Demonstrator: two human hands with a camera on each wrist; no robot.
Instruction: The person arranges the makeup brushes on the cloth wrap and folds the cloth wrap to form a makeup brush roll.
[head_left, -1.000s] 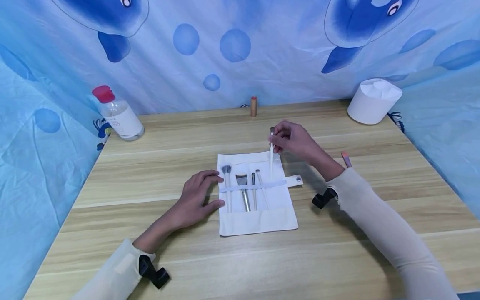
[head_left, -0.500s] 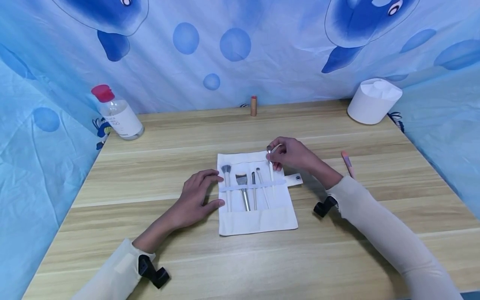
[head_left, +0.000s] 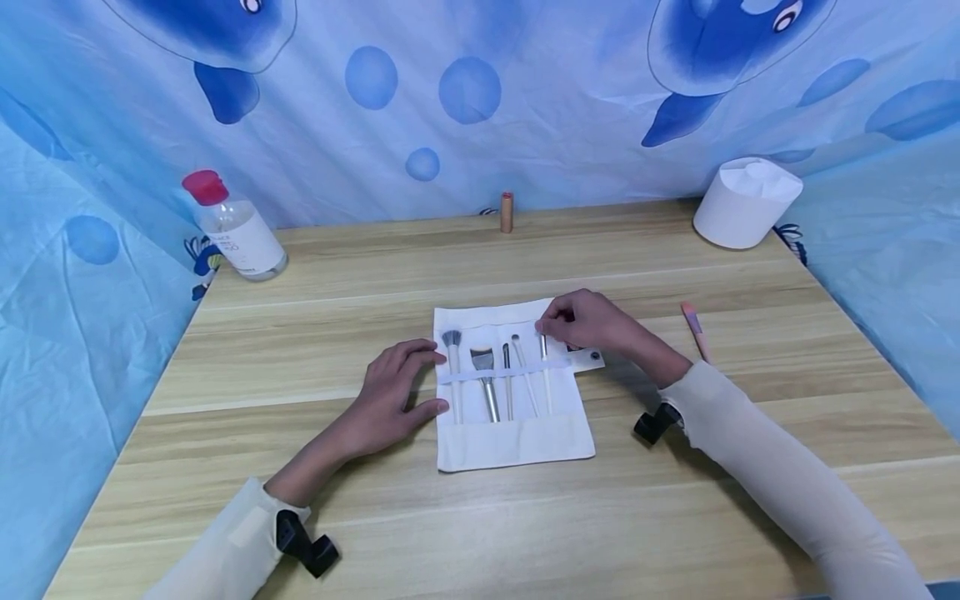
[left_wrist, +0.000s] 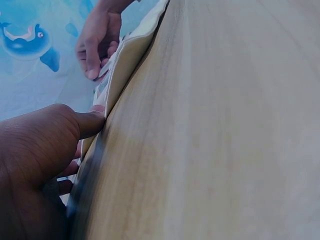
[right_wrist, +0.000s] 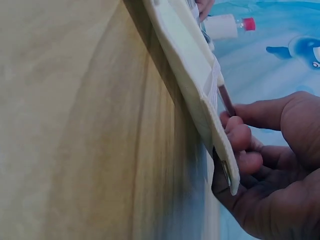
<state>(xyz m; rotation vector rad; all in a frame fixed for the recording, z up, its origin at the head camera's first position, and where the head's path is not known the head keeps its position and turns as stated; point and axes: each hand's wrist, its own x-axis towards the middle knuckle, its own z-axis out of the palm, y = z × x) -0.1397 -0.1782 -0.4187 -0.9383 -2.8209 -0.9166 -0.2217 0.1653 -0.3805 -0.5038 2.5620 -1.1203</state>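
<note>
A white fabric brush roll point(head_left: 517, 447) lies unfolded on the table, an elastic band running across it. My right hand point(head_left: 592, 323) pinches the upper end of a white-handled makeup brush point(head_left: 546, 379), whose handle passes under the band at the roll's right side. In the right wrist view, thumb and fingertips meet on its brownish ferrule point(right_wrist: 226, 101); the bristles are hidden. My left hand point(head_left: 392, 393) rests at the roll's left edge, fingers extended and loosely spread. Beside it in the roll sit a fluffy brush point(head_left: 452, 338), a wide flat brush point(head_left: 483, 361) and two slim brushes.
A pink-tipped brush point(head_left: 695, 329) lies on the table right of the roll, partly behind the right sleeve. Farther back stand a red-capped bottle point(head_left: 251, 243), a brown tube point(head_left: 507, 213) and a white paper roll point(head_left: 747, 204). The roll's snap tab point(head_left: 588, 360) sticks out rightward.
My right hand has come down toward me, sliding the white-handled brush under the band and deeper into the roll. The left hand has stayed in place.
</note>
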